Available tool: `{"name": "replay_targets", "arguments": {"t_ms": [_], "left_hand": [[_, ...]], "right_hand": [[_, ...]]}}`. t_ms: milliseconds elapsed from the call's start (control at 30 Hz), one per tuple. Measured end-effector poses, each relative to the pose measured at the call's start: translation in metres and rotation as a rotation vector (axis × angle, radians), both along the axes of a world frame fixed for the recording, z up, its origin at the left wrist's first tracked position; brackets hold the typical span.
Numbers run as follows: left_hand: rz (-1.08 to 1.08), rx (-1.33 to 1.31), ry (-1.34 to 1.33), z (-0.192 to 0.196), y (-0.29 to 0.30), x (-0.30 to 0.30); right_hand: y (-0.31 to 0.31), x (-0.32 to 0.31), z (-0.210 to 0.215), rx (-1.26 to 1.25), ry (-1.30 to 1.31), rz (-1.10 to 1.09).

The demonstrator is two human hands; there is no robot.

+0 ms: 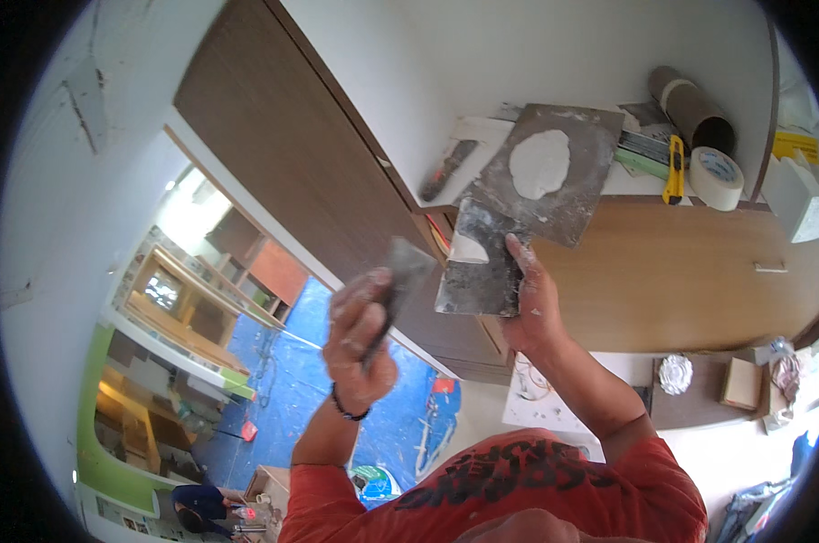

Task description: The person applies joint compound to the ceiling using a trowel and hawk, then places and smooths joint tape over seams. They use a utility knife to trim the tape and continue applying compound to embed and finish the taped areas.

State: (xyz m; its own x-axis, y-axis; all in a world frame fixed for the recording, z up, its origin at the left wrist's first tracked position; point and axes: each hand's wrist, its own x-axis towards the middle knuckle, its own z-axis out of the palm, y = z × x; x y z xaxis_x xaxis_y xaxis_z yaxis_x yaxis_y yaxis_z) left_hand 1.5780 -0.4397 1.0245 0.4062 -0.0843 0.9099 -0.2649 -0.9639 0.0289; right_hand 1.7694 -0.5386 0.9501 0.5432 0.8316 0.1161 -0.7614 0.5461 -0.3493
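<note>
My left hand (359, 339) is closed around a thin grey putty scraper (411, 268), its blade pointing up and slightly blurred. In my right hand (538, 303) is a dark flat putty plate (482, 285), thumb on top and fingers hidden beneath. A patch of white putty (468, 249) sticks to this plate's left side. The scraper and the plate are apart. Just beyond the plate, a larger grey board (595, 149) lies on the shelf with a broad pool of white putty (540, 165). Both my hands have white smears on them.
The shelf also bears a dirty putty knife (447, 172), a yellow cutter (674, 170), masking tape (717, 177) and a brown tube (699, 113). A tall brown panel (274, 109) stands left. Blue sheeting (301, 407) covers the floor below; another person (201, 507) is at lower left.
</note>
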Motion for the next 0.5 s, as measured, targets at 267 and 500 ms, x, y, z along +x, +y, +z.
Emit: {"name": "replay_targets", "arguments": {"t_ms": [267, 500], "left_hand": [[-0.180, -0.004, 0.292, -0.051, 0.017, 0.043], [-0.053, -0.757, 0.264, -0.036, 0.073, 0.093]], "right_hand": [[-0.029, 0.012, 0.007, -0.114, 0.093, -0.096], [-0.078, 0.137, 0.026, -0.429, -0.467, -0.840]]}}
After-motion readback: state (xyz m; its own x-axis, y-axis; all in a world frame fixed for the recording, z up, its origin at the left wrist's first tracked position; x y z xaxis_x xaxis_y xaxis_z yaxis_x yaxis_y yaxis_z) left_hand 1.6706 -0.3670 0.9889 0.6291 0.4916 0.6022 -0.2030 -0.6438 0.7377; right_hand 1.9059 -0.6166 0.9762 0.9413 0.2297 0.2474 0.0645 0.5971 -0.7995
